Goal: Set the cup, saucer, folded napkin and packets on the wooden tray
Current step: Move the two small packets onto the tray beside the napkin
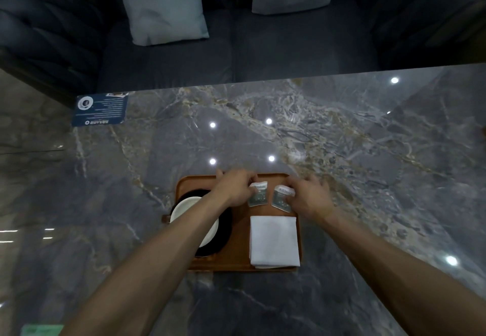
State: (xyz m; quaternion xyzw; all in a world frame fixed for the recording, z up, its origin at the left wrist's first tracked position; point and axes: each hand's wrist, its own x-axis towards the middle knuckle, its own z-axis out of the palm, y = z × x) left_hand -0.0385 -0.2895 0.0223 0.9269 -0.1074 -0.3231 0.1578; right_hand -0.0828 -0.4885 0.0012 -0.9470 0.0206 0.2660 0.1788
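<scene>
A wooden tray (236,266) lies on the marble table. On its left part a white cup (186,208) stands on a black saucer (223,233), partly hidden by my left forearm. A folded white napkin (274,241) lies on the tray's right part. Beyond the napkin two packets lie side by side. My left hand (234,187) pinches the left packet (258,195) at its left edge. My right hand (309,196) holds the right packet (282,196) at its right edge.
A dark blue printed card (101,109) lies at the table's far left corner. Beyond the table's far edge is a dark sofa with two pale cushions (163,4). Something green (42,330) shows at the bottom left.
</scene>
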